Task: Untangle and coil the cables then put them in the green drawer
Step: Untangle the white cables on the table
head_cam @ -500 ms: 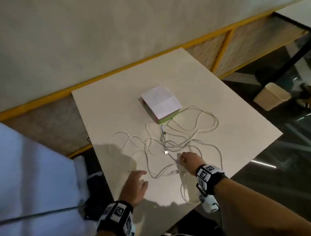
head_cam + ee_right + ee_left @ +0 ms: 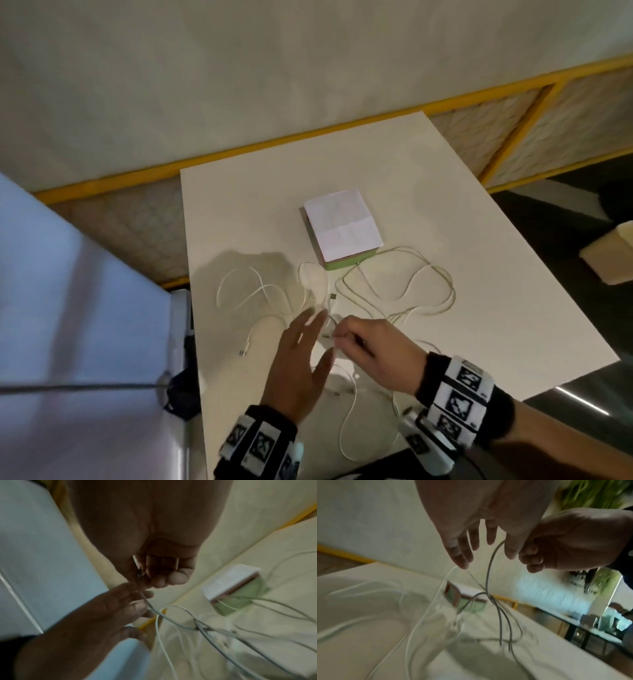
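Several thin white cables (image 2: 404,291) lie tangled in loops on the white table (image 2: 445,192). My right hand (image 2: 370,346) is raised above the table and pinches one cable end (image 2: 145,601), which hangs down to a knot (image 2: 489,596). My left hand (image 2: 301,359) hovers beside it with straight, spread fingers (image 2: 462,553) and holds nothing. The small drawer box (image 2: 342,229) stands behind the tangle, white on top with a green drawer front (image 2: 240,596) facing the cables.
A loose plug end (image 2: 244,352) lies near the table's left edge. A pale blue surface (image 2: 68,325) fills the left side. A yellow-framed low wall (image 2: 308,133) runs behind the table. A beige bin (image 2: 609,253) stands on the dark floor at the right.
My right hand has lifted a cable end off the table. My left hand has risen from the table's near edge and moved up next to the right hand. The head view has shifted.
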